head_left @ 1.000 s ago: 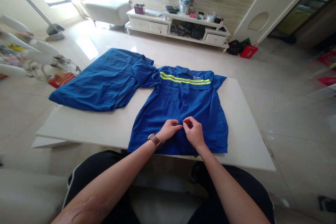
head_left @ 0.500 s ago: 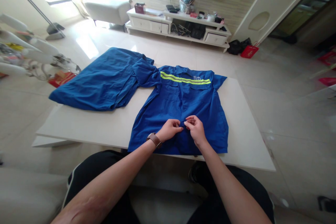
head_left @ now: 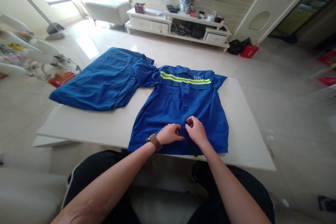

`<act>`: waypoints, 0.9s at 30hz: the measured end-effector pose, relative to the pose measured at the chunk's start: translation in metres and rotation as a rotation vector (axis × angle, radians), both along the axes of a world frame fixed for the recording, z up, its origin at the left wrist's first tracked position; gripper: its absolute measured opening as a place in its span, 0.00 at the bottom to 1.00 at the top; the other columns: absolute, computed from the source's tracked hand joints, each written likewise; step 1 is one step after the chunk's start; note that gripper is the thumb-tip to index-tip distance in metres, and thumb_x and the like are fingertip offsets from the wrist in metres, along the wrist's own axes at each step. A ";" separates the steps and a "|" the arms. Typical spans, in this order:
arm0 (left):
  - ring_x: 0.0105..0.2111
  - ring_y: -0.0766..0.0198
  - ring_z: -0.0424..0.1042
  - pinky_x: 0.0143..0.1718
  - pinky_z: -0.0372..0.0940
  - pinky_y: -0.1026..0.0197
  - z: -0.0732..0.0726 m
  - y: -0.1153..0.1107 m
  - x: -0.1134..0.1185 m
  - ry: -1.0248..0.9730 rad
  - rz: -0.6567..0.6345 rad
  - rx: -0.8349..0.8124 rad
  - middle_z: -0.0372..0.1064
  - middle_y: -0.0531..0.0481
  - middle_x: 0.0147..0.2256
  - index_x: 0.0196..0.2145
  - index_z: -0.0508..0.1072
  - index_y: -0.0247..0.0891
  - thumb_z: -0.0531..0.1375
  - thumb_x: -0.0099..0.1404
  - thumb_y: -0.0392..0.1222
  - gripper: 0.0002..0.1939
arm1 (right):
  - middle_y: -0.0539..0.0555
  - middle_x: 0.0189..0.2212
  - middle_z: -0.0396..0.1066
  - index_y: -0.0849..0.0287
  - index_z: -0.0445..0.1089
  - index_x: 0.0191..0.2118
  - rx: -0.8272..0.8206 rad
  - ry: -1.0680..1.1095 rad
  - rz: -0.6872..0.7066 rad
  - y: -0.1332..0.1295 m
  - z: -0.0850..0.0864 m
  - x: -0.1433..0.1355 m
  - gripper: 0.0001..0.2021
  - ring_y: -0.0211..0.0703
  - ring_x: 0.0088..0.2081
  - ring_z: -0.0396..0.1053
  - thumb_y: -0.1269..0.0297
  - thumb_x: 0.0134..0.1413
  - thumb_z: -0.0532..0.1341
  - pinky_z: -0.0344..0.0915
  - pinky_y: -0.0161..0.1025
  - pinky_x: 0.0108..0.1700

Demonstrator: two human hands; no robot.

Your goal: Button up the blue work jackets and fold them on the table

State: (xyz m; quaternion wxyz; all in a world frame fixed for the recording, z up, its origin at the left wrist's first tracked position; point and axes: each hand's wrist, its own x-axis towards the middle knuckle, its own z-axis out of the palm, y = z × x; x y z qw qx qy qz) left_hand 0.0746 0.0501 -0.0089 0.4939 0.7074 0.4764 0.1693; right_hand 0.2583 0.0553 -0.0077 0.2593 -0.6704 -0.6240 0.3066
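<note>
Folded blue garment (head_left: 99,80) lay at far left on the white surface (head_left: 86,124). Next, brown-strapped watch (head_left: 154,141) on the left wrist; left hand (head_left: 171,133) was over the jacket's lower front, grip narrow, thumb and fingers parted. Blue jacket (head_left: 181,108) lay spread face up, yellow band across its chest. Right hand (head_left: 196,131) was just beside the front closure, grip narrowly parted; cloth contact could not be told.

The head-worn camera looks forward and down on the nearby striped garment (head_left: 181,106).
</note>
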 end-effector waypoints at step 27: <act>0.23 0.59 0.72 0.29 0.66 0.59 -0.001 -0.026 -0.065 0.442 -0.426 -0.202 0.74 0.49 0.21 0.19 0.78 0.40 0.64 0.42 0.25 0.10 | 0.59 0.46 0.74 0.55 0.73 0.46 -0.143 -0.626 0.247 -0.011 0.008 0.018 0.11 0.51 0.43 0.73 0.60 0.64 0.56 0.61 0.42 0.37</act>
